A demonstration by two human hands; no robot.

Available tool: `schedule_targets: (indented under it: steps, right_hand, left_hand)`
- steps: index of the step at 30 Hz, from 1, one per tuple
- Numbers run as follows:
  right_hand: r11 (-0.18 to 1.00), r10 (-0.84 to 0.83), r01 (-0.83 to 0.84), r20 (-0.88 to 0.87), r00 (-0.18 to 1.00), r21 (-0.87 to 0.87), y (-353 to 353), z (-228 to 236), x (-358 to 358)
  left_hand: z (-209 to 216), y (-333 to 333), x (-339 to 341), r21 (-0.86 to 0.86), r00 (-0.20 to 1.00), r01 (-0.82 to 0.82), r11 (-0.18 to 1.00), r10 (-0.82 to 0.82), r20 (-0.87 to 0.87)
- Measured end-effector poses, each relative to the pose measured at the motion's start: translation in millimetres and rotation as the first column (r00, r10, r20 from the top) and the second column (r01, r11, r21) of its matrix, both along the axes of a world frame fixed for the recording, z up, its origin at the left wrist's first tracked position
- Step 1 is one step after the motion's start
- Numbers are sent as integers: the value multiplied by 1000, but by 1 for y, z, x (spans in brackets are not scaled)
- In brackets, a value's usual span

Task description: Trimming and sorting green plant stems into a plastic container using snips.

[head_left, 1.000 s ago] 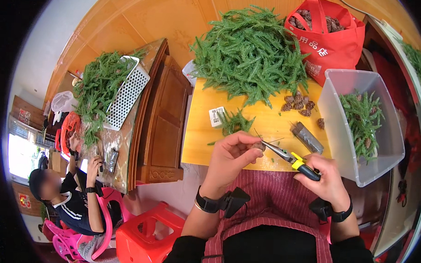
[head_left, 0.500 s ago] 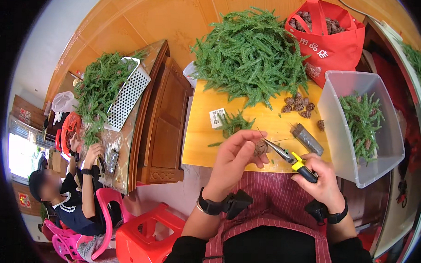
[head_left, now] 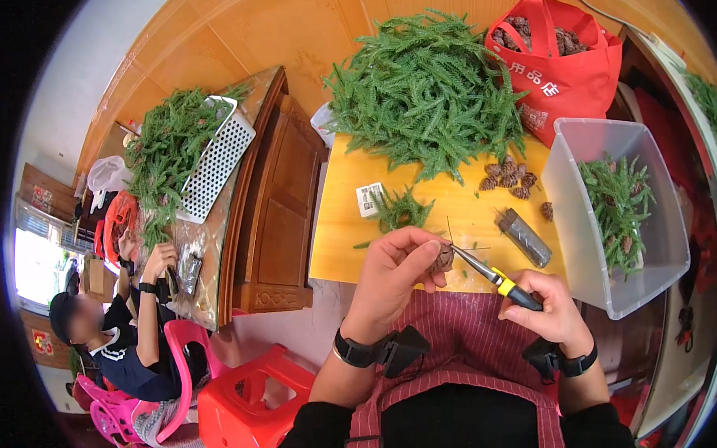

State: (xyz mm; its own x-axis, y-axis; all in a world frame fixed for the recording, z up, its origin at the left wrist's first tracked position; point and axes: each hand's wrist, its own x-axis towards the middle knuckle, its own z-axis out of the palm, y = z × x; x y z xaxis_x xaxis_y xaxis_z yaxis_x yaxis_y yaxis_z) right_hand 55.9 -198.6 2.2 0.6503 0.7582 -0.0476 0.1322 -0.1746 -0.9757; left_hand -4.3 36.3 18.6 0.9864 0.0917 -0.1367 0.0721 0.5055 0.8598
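Observation:
Pinched in the fingers of my left hand (head_left: pixel 390 274) is a brown pine cone (head_left: pixel 444 262), just over the near edge of the yellow table (head_left: pixel 342 247). My right hand (head_left: pixel 551 308) grips long-nose pliers (head_left: pixel 520 295) with black and yellow handles. Their jaws meet at the top of the cone, where thin dark wire (head_left: pixel 450 227) sticks out, one end upward and one to the right. Beyond my hands lie a small green sprig (head_left: pixel 402 210), a bundle of dark wires (head_left: pixel 525 239) and several loose pine cones (head_left: pixel 506 175).
A big heap of green sprigs (head_left: pixel 426 92) covers the far table. Right of it stand a red bag (head_left: pixel 569 85) of cones and a clear plastic bin (head_left: pixel 664 278) with sprigs inside. At left, a co-worker (head_left: pixel 137 350) sits at another table near a red stool (head_left: pixel 241 413).
The pliers have rolled in my right hand and their handles look closer together. The upright wire end now points straighter up; the cone has barely shifted.

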Motion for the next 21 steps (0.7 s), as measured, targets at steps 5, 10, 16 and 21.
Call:
schedule_targets:
  steps: [5,10,16,21]
  right_hand:
    - [996,-20,31,-125,992,85,1,-4,-2]
    - [976,29,34,-280,960,216,5,-1,-6]
    - [985,-65,104,-265,962,136,7,-6,-12]
    - [984,-181,181,31,983,8,10,-7,-15]
  left_hand:
    - [3,-2,0,33,999,-20,999,21,-35]
    - [3,-5,2,37,998,-44,998,45,-37]
    - [0,-6,3,52,998,-69,996,69,10]
    - [-1,-9,4,65,989,-147,987,144,44]
